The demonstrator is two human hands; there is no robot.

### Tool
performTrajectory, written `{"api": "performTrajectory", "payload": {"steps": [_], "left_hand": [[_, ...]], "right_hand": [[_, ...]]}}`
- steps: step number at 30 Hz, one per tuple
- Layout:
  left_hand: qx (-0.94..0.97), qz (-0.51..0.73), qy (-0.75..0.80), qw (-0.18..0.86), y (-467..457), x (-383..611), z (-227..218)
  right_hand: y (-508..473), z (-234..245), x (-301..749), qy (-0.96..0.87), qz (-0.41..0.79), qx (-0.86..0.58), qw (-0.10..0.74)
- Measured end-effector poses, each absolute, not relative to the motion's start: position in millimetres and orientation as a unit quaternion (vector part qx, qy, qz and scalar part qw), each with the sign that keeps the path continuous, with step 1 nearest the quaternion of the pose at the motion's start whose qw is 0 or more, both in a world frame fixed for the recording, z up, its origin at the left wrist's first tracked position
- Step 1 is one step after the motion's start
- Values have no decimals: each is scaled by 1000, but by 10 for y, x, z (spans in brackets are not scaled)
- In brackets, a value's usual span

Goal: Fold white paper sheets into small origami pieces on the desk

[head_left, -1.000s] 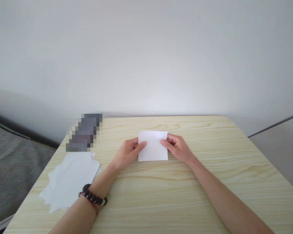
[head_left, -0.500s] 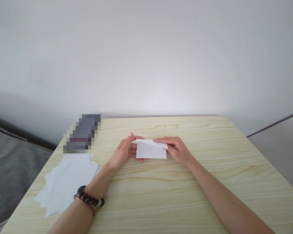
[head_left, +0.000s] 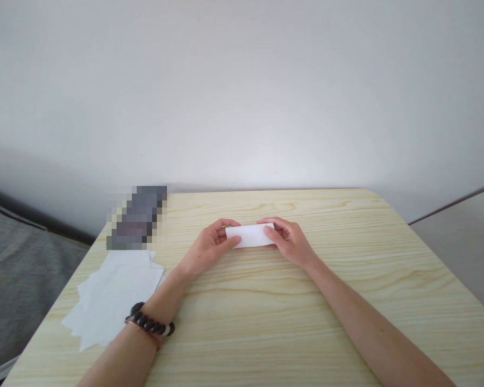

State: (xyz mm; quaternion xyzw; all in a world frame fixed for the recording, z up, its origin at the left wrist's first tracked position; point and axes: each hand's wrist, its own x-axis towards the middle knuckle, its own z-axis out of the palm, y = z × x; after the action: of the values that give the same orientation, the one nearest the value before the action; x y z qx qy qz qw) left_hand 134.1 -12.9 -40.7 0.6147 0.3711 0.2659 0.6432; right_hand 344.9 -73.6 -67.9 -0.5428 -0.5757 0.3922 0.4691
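Observation:
A small white paper [head_left: 250, 235], folded into a narrow strip, lies on the light wooden table [head_left: 266, 322] near its middle. My left hand [head_left: 210, 248] pinches the strip's left end, thumb on top and fingers curled round the edge. At the right end my right hand [head_left: 288, 240] grips it the same way, thumb pressed on the paper. A dark bead bracelet [head_left: 149, 326] circles my left wrist.
A loose pile of white sheets [head_left: 113, 293] lies at the table's left edge. Behind it sits a dark blurred object [head_left: 139, 217]. A plain pale wall rises past the far edge. Grey fabric [head_left: 20, 279] lies left of the table.
The paper was a flat square held at both sides. Both hands brought one half over the other, and it now lies as a narrow strip half as tall.

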Motion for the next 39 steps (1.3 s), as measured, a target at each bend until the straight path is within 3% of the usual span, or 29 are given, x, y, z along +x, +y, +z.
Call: {"api": "performTrajectory", "payload": {"steps": [29, 39], "left_hand": [[619, 262, 413, 614, -122, 1354, -488], [631, 261, 430, 591, -134, 1357, -478]], "right_hand": [[-736, -654, 3398, -592, 369, -543, 467], [-724, -704, 3407, -563, 411, -546, 464]]}}
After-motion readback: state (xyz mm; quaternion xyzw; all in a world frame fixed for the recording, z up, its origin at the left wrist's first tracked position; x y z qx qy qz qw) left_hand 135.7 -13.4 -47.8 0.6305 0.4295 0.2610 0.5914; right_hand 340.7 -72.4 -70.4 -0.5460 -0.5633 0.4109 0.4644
